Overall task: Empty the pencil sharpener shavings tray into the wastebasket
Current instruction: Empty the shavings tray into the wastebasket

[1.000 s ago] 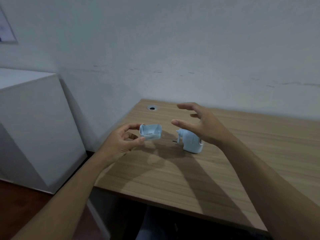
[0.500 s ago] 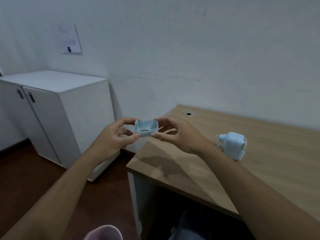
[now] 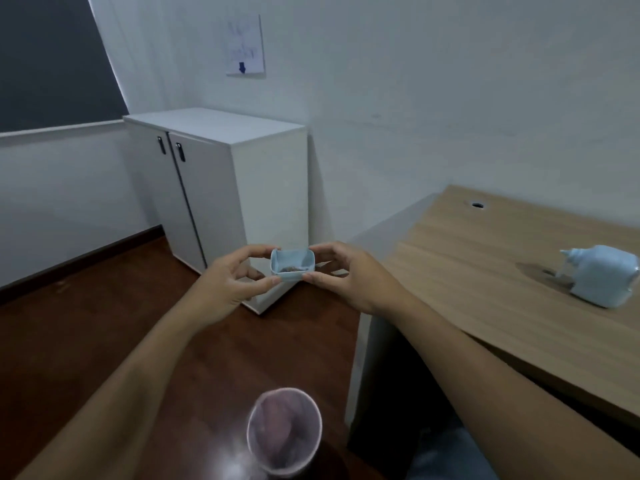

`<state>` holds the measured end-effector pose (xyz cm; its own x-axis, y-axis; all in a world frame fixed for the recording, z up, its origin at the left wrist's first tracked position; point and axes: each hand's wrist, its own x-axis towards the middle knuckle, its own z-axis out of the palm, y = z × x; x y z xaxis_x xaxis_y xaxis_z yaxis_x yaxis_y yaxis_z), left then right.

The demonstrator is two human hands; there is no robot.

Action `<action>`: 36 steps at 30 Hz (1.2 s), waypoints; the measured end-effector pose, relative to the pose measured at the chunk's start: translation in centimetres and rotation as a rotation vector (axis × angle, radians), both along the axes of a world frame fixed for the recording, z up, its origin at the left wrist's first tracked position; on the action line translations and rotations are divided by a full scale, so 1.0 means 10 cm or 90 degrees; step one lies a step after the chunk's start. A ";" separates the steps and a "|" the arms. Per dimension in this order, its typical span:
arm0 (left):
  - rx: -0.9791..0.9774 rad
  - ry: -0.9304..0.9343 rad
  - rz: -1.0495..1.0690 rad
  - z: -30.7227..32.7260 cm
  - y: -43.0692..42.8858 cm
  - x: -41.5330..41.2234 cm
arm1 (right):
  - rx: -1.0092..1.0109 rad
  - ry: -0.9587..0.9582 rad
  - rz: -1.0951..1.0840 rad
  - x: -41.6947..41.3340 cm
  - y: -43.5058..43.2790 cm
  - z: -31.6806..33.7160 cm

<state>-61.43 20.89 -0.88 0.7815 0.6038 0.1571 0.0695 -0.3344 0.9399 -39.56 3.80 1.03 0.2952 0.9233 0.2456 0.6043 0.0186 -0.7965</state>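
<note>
A small light-blue shavings tray (image 3: 293, 264) with dark shavings in its bottom is held upright in the air, left of the desk's corner and above the floor. My left hand (image 3: 231, 284) pinches its left side and my right hand (image 3: 349, 280) pinches its right side. The light-blue pencil sharpener body (image 3: 602, 275) lies on the wooden desk (image 3: 485, 271) at the far right. A pinkish wastebasket (image 3: 284, 432) with a liner stands on the floor low in the view, below and nearer than the tray.
A white two-door cabinet (image 3: 221, 188) stands against the wall behind the tray. Dark red-brown floor (image 3: 86, 323) spreads to the left. A paper sign (image 3: 245, 46) hangs on the wall. The desk has a cable hole (image 3: 478, 204).
My view has swung left and down. The tray went from over the desk to off its corner, my right hand joined the left on it, and the wastebasket has come into view.
</note>
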 end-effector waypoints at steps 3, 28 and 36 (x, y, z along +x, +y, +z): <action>-0.041 0.005 0.015 -0.34 0.08 -0.25 | -0.028 0.016 0.022 -0.19 0.15 -0.34; -0.297 0.307 0.230 -3.21 -0.55 -0.43 | -0.315 0.408 -0.111 -0.71 -0.12 -3.44; -0.587 0.406 0.310 -3.53 -0.66 -0.28 | -0.400 0.473 -0.116 -0.67 -0.16 -3.66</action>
